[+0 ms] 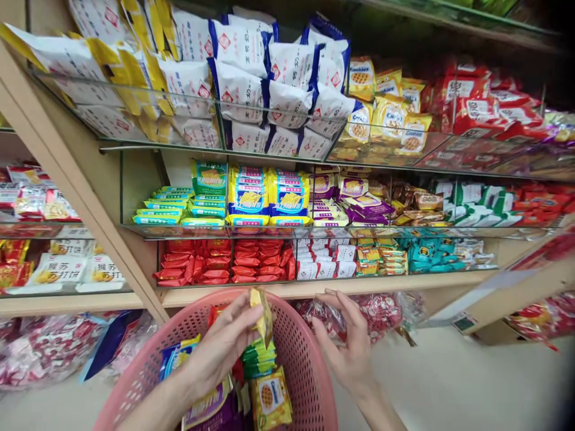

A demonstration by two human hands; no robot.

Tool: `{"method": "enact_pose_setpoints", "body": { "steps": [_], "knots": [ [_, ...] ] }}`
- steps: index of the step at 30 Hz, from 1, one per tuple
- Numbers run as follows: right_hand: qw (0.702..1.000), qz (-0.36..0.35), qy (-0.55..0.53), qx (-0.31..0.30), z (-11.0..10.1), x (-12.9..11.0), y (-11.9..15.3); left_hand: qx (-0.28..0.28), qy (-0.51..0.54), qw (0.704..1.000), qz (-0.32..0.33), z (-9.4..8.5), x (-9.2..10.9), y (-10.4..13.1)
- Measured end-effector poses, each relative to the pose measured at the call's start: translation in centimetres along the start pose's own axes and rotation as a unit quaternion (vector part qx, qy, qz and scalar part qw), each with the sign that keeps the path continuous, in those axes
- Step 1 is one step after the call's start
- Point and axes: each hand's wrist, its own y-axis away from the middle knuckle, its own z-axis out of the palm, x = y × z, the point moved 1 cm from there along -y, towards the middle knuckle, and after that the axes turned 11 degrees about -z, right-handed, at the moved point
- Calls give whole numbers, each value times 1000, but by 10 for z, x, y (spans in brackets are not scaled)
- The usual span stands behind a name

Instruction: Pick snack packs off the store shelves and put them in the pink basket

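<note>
Head view: pinching a small yellow packet (266,323) in the left grip (227,335), above the pink basket (314,359).
Noted to the right of that hold: right grip (347,342), spread and holding nothing. Advisable to pinch lightly by the edges, likely limiting crushing.

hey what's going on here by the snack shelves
A person's left hand is holding a small yellow packet over a pink basket. The right hand looks empty, fingers apart, by the basket's right side. Inside the basket are other snacks, including a cookie packet and a purple packet. Stocked shelves stand just ahead.
</note>
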Motion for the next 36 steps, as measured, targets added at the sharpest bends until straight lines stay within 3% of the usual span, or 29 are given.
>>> {"method": "enact_pose_setpoints", "body": {
  "steps": [3, 8, 11, 16, 19, 27, 33, 36],
  "knots": [
    [999, 44, 4, 2, -2, 7, 14, 36, -139, 988, -57, -6, -16, -2],
    [997, 75, 20, -4, -5, 11, 27, -8, -361, 929, -81, -8, -43, -7],
    [996, 91, 22, -11, -7, 12, 34, 6, -533, 844, -55, -9, -59, -11],
    [994, 110, 21, -18, -8, 16, 44, 58, -756, 651, -26, -10, -90, -19],
    [992, 123, 20, -19, -8, 17, 48, 67, -812, 580, -21, -8, -103, -26],
    [991, 132, 29, -17, -7, 16, 55, 80, -871, 485, -21, -10, -119, -35],
    [990, 129, 47, -13, -5, 19, 58, 79, -889, 451, -23, -25, -127, -40],
    [990, 133, 54, -16, -4, 20, 61, 95, -884, 457, 1, -32, -130, -45]
  ]
}}
